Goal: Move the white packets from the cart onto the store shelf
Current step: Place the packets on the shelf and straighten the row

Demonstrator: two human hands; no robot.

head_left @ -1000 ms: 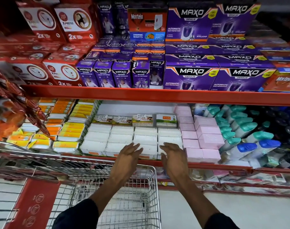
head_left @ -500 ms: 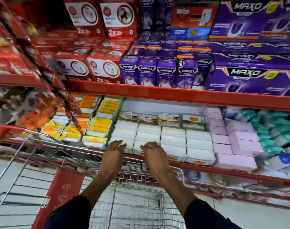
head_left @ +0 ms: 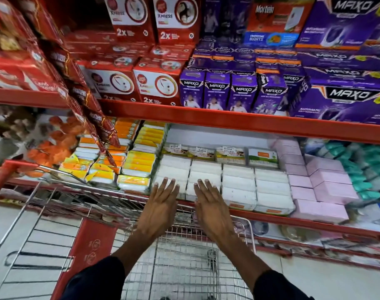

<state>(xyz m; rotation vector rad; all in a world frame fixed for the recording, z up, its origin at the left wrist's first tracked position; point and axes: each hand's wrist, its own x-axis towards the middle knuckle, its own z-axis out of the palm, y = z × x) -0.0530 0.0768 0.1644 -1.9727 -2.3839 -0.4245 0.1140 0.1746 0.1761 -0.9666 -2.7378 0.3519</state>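
Observation:
White packets (head_left: pixel 238 185) lie stacked in several columns on the lower red store shelf (head_left: pixel 271 215). My left hand (head_left: pixel 161 204) is flat, fingers spread, its fingertips resting on the front of the leftmost white column. My right hand (head_left: pixel 210 204) is flat too, fingertips on the front of the second column. Neither hand holds anything. Below my arms stands the wire cart (head_left: pixel 180 267); the part of its basket I can see holds no packets.
Yellow and orange packets (head_left: pixel 139 165) sit left of the white ones, pink boxes (head_left: pixel 327 182) to the right. The upper red shelf (head_left: pixel 228 118) carries red and purple boxes. Red sachet strips (head_left: pixel 85 94) hang at the left. A second cart's red handle (head_left: pixel 3 176) is at far left.
The view and both hands have shifted left along the shelf, from the right-hand white columns to the left-hand ones. My fingers have flattened and spread against the packet fronts.

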